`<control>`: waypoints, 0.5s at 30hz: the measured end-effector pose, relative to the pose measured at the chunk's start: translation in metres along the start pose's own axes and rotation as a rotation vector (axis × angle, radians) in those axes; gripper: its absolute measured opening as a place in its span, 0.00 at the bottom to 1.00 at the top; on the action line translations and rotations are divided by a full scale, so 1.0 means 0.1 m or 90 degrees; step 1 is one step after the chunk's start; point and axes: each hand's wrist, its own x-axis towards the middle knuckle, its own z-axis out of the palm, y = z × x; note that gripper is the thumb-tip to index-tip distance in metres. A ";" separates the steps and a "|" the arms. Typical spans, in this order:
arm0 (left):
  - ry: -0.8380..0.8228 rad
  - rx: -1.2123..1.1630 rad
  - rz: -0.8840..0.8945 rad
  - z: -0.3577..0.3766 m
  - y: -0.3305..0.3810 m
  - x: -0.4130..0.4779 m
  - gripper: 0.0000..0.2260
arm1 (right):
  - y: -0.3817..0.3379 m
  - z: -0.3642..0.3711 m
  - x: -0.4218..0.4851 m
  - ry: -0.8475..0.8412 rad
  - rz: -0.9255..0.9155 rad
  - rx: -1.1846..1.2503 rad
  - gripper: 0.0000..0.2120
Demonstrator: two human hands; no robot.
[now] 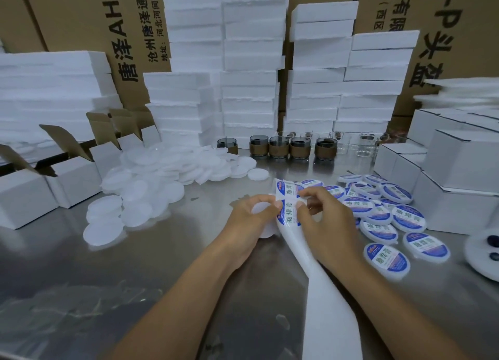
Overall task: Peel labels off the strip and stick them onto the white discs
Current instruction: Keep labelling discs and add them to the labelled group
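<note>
A white disc is being mostly hidden by the left hand. The strip is being cut off by the bottom edge, and a round white object by the right edge. Foam stacks at far right are being blurred.

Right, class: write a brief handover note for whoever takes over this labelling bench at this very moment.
Left hand holds a blank disc, thumb on the label strip.
Right hand pinches the strip at a label's edge; bare backing trails toward the person.
Done: a pile of labelled discs to the right.
Left to do: this label, then the heap of blank discs on the left.
</note>
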 end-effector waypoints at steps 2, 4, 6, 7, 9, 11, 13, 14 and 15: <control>-0.010 -0.006 0.003 -0.01 -0.01 0.00 0.08 | 0.04 0.01 -0.02 0.020 -0.069 -0.114 0.10; -0.014 -0.012 0.002 -0.01 -0.01 0.00 0.07 | 0.06 0.00 0.00 0.035 -0.105 -0.155 0.12; -0.013 -0.009 0.003 -0.01 0.00 -0.01 0.07 | 0.06 -0.01 0.02 0.018 -0.128 -0.155 0.14; -0.012 -0.007 0.004 -0.01 0.00 -0.01 0.06 | 0.07 -0.01 0.02 0.004 -0.136 -0.154 0.14; -0.012 -0.008 0.010 0.00 0.01 -0.01 0.05 | 0.07 -0.01 0.02 -0.008 -0.144 -0.135 0.14; -0.025 -0.022 0.014 0.00 0.02 -0.02 0.07 | 0.07 0.00 0.02 -0.012 -0.145 -0.110 0.13; -0.042 -0.040 0.014 0.00 0.03 -0.03 0.09 | 0.08 0.00 0.02 -0.017 -0.147 -0.106 0.13; -0.045 -0.043 0.014 0.00 0.03 -0.03 0.10 | 0.08 0.00 0.02 -0.020 -0.145 -0.107 0.13; -0.046 -0.043 0.014 0.00 0.04 -0.03 0.11 | 0.08 0.00 0.02 -0.022 -0.142 -0.106 0.13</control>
